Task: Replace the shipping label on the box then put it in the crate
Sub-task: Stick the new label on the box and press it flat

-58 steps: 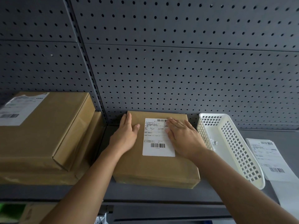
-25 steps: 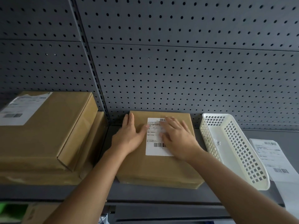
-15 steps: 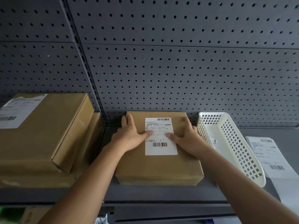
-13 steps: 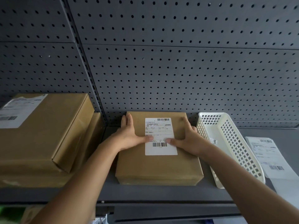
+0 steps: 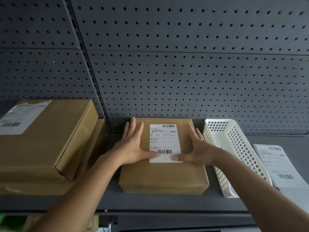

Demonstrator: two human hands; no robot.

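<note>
A flat brown cardboard box (image 5: 164,176) lies on the grey shelf, with a white shipping label (image 5: 164,139) stuck on its top. My left hand (image 5: 133,147) rests flat on the box's left side, fingers spread, its thumb pressing the label's lower left corner. My right hand (image 5: 197,150) lies flat on the box's right side, thumb pressing the label's lower right corner. Neither hand grips anything. A white perforated plastic crate (image 5: 234,148) sits tilted just right of the box.
Two larger stacked brown boxes (image 5: 45,139) stand at the left, the top one labelled. Loose label sheets (image 5: 277,166) lie right of the crate. A grey pegboard wall (image 5: 167,72) backs the shelf (image 5: 150,201), whose front edge is near me.
My right hand slid off the label to the box's right side. Both thumbs moved down the label from its middle to its bottom corners.
</note>
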